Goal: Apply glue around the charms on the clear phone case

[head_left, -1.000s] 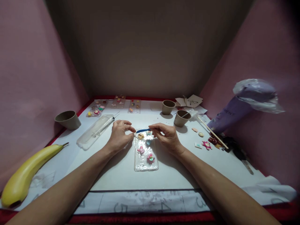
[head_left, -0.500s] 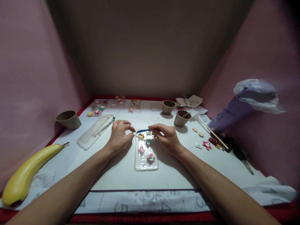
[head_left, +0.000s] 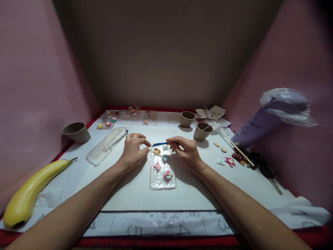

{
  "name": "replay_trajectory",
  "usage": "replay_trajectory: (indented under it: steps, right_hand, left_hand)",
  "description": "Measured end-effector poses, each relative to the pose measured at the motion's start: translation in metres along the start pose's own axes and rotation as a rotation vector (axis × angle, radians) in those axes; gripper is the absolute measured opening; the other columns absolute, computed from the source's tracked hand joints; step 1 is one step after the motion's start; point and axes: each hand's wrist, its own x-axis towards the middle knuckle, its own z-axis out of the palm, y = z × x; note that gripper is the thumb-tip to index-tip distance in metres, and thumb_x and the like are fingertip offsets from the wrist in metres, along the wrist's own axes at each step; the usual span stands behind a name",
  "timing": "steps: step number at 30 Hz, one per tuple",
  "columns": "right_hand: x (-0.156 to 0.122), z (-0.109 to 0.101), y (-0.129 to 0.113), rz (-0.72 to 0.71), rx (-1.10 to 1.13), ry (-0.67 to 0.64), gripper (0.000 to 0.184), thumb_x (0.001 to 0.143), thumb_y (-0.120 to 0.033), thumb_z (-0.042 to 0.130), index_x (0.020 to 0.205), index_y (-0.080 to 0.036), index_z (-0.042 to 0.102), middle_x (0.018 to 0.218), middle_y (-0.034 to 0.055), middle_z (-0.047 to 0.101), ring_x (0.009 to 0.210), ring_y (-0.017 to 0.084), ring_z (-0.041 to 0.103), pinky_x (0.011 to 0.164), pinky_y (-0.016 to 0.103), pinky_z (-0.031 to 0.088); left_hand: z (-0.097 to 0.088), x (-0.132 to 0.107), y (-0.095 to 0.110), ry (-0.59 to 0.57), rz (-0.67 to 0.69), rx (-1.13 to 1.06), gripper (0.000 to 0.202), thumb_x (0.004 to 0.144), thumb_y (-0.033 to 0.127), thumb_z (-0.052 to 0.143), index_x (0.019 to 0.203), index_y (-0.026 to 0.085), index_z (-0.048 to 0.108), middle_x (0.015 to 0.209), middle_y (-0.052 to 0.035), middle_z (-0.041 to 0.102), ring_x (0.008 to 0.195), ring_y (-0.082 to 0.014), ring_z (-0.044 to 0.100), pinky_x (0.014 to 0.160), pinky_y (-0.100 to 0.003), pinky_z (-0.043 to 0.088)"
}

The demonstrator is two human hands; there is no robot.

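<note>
A clear phone case lies on the white board in front of me, its glossy surface bearing several small charms. Among them are a pink bunny charm and a pink flower charm. Pinched in my right hand is a slim blue tool, held nearly level over the case's far edge; its exact kind is unclear. My left hand is curved with thumb and index finger slightly apart, their tips at the case's far left corner. Whether they touch it I cannot tell.
Two brown cups stand behind on the right, another cup on the left. Loose charms and a stick lie right, near a purple bag. Left are a clear case and a banana-shaped object.
The blue tool and my right hand have shifted very slightly to the right. My left hand stays at the case's corner, and the charms look unmoved.
</note>
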Motion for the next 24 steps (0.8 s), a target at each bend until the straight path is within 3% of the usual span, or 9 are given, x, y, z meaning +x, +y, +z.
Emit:
replay_trajectory:
  steps: [3, 15, 24]
  right_hand:
    - [0.000, 0.000, 0.000, 0.002, -0.018, 0.046, 0.015, 0.084, -0.018, 0.058, 0.093, -0.020, 0.070, 0.086, 0.0044, 0.072, 0.074, 0.015, 0.066, 0.067, 0.029, 0.054]
    - [0.012, -0.018, 0.009, 0.109, -0.206, 0.469, 0.016, 0.083, -0.021, 0.054, 0.093, -0.018, 0.066, 0.076, 0.0030, 0.068, 0.062, 0.014, 0.060, 0.062, 0.029, 0.051]
    - [0.016, -0.028, 0.027, 0.136, -0.439, 0.491, 0.019, 0.079, -0.017, 0.050, 0.089, -0.018, 0.067, 0.070, 0.0023, 0.067, 0.059, 0.016, 0.058, 0.060, 0.028, 0.045]
  left_hand:
    - [0.000, 0.000, -0.001, 0.000, -0.002, -0.001, 0.015, 0.070, 0.017, 0.055, 0.073, 0.023, 0.069, 0.102, -0.0028, 0.060, 0.111, -0.0283, 0.042, 0.103, -0.047, 0.032]
    - [0.000, 0.002, -0.003, 0.031, -0.021, -0.008, 0.015, 0.073, 0.021, 0.053, 0.081, 0.022, 0.066, 0.099, -0.0042, 0.062, 0.109, -0.0285, 0.042, 0.100, -0.048, 0.034]
    - [-0.002, 0.003, -0.002, 0.021, -0.036, -0.009, 0.015, 0.072, 0.019, 0.054, 0.080, 0.022, 0.067, 0.098, -0.0040, 0.063, 0.108, -0.0295, 0.042, 0.098, -0.046, 0.034]
